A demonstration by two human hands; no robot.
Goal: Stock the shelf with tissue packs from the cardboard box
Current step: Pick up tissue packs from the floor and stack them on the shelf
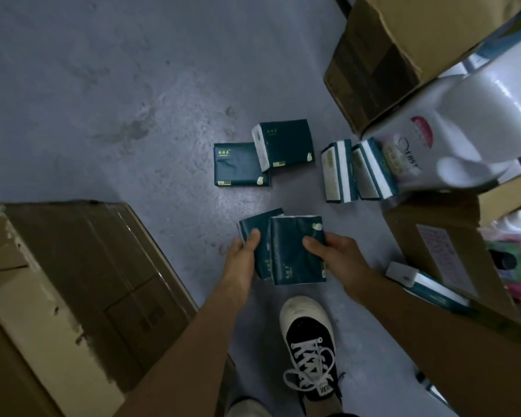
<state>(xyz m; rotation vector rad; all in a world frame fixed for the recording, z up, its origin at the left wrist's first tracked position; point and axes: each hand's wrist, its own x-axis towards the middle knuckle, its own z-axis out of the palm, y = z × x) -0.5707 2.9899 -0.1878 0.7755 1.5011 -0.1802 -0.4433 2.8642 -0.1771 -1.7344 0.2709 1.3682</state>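
Observation:
I look down at a grey floor. My left hand [243,251] grips a dark green tissue pack [259,227], thumb on top. My right hand [334,251] grips a second dark green tissue pack [292,254] that overlaps the first. Two more packs lie flat on the floor ahead, one at the left [238,164] and one leaning over it [285,144]. Two packs stand on edge at the right [339,173] [373,171]. Another pack [424,285] lies by my right forearm. A large cardboard box [73,284] sits at the left. No shelf is in view.
A white bundle of paper rolls [451,136] leans at the right, under a tilted cardboard box [382,58]. Another carton [445,245] with colourful items stands at the right edge. My black and white shoe [309,347] is planted on the floor [103,85] below my hands.

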